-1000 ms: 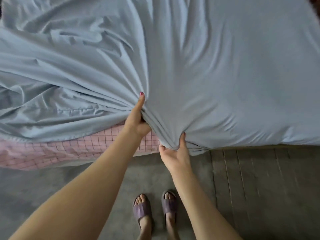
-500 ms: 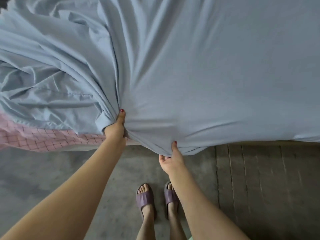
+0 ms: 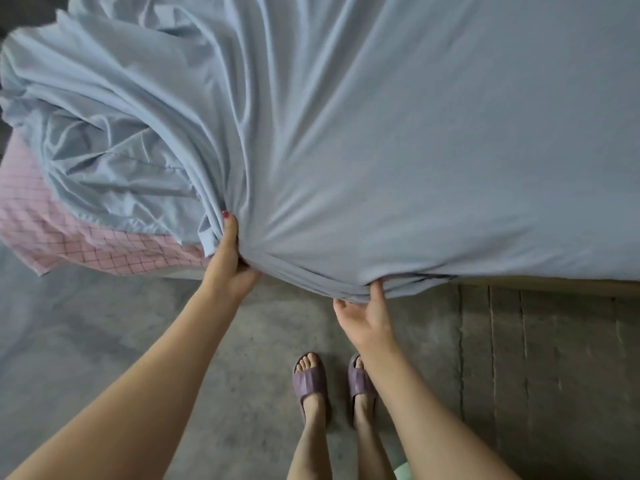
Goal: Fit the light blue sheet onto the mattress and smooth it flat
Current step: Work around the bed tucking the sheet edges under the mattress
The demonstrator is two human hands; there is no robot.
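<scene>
We note the left hand [image 3: 228,265] gripping the light blue sheet [image 3: 381,150] at centre frame; the right hand [image 3: 367,315] grips its lower hem. Sheet bunched upper left over pink checked mattress [image 3: 45,223].

The light blue sheet [image 3: 398,150] covers most of the mattress, smooth on the part beyond the right hand [image 3: 365,317] and bunched in deep folds beyond the left hand [image 3: 230,261], where a pink checked cover [image 3: 114,247] shows beside the sheet's loose edge. The left hand grips a gathered fold at the sheet's near edge with its thumb on top, while the right hand holds the hem just beside it, thumb on the fabric. Below the sheet's edge, two feet in purple slippers [image 3: 308,381] stand on the grey floor [image 3: 86,323].
</scene>
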